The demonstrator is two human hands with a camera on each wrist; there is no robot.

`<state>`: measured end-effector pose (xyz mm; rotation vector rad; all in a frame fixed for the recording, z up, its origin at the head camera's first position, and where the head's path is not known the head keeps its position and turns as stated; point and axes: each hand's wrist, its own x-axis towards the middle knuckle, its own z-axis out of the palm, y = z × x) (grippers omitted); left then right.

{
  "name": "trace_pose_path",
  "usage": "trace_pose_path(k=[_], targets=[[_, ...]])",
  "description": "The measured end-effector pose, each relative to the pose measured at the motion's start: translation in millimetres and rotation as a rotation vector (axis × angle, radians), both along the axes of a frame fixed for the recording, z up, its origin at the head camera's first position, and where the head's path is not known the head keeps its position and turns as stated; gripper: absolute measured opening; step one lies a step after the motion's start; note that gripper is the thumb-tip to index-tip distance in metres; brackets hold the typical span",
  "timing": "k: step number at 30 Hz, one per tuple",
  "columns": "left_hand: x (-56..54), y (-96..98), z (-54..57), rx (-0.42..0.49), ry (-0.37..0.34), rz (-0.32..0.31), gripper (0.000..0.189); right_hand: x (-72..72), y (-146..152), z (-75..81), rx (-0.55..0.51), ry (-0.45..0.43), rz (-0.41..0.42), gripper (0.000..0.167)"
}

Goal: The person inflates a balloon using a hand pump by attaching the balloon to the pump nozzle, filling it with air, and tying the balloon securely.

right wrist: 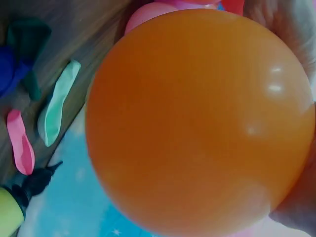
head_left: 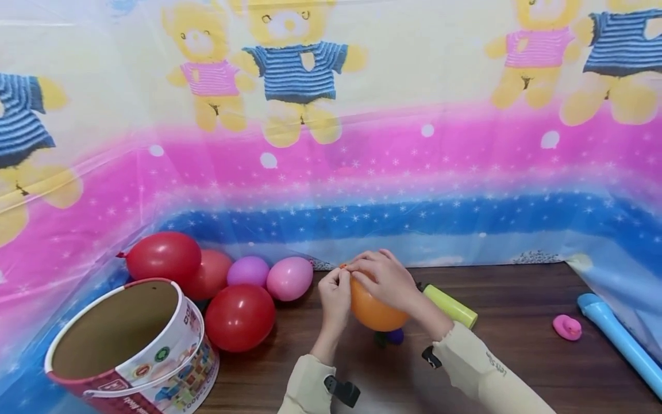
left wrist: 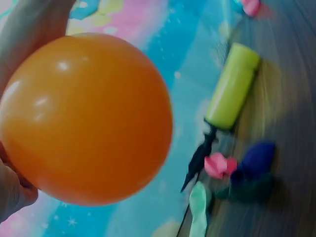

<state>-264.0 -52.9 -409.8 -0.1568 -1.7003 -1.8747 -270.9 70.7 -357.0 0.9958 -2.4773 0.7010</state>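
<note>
An inflated orange balloon (head_left: pixel 380 307) hangs under both hands, over the dark wooden table. My left hand (head_left: pixel 336 293) pinches its neck between thumb and finger, where a bit of orange rubber pokes out. From the other side my right hand (head_left: pixel 385 279) bends over the top of the balloon, its fingertips pinching at the same neck. In both wrist views the round orange body (left wrist: pixel 89 118) fills much of the picture and hides most of the fingers. Uninflated balloons lie beneath: a dark blue one (left wrist: pixel 259 158), a mint green one (right wrist: pixel 59 103) and a pink one (right wrist: pixel 20 143).
Several inflated balloons, among them a red one (head_left: pixel 240 318) and a pink one (head_left: pixel 291 279), cluster left of the hands. A white-rimmed bucket (head_left: pixel 188 328) stands front left. Rightward lie a yellow-green pump (head_left: pixel 451 306), a pink toy duck (head_left: pixel 567 327) and a blue tube (head_left: pixel 626 345).
</note>
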Motion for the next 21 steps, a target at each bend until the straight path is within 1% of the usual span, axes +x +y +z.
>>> trace_pose_path(k=[2,3,7,9,12,13,15,17,19,21], targets=[[2.6,-0.6,1.7,0.026,-0.06,-0.061,0.036,1.8,2.7,0.0,-0.022,-0.021,-0.007,0.02],[4.0,-0.8,2.4,0.023,-0.081,-0.082,0.036,1.9,4.0,0.4,-0.032,-0.039,-0.006,0.02],[10.7,-2.7,6.6,-0.029,-0.154,-0.165,0.037,-1.1,10.0,4.1,-0.074,-0.142,0.015,0.019],[13.3,-4.9,9.1,-0.055,-0.19,-0.217,0.038,-3.2,12.4,6.1,-0.082,-0.189,0.03,0.016],[15.9,-8.1,11.0,-0.07,-0.231,-0.304,0.039,-3.9,14.9,6.9,-0.089,-0.215,0.044,0.011],[16.2,-9.1,11.1,-0.071,-0.236,-0.331,0.039,-3.7,14.8,6.4,-0.079,-0.193,0.045,0.009],[16.8,-11.2,12.0,-0.077,-0.235,-0.364,0.039,-1.6,13.6,4.8,-0.051,-0.11,0.044,0.007],[16.2,-13.9,13.4,-0.08,-0.226,-0.389,0.039,1.0,11.3,2.6,-0.012,0.014,0.029,0.005],[13.8,-17.6,16.2,-0.114,-0.217,-0.417,0.04,2.6,8.9,0.1,0.027,0.148,0.011,0.004],[10.4,-22.4,19.9,-0.143,-0.225,-0.494,0.042,2.9,8.7,-3.1,0.058,0.26,0.0,0.004]])
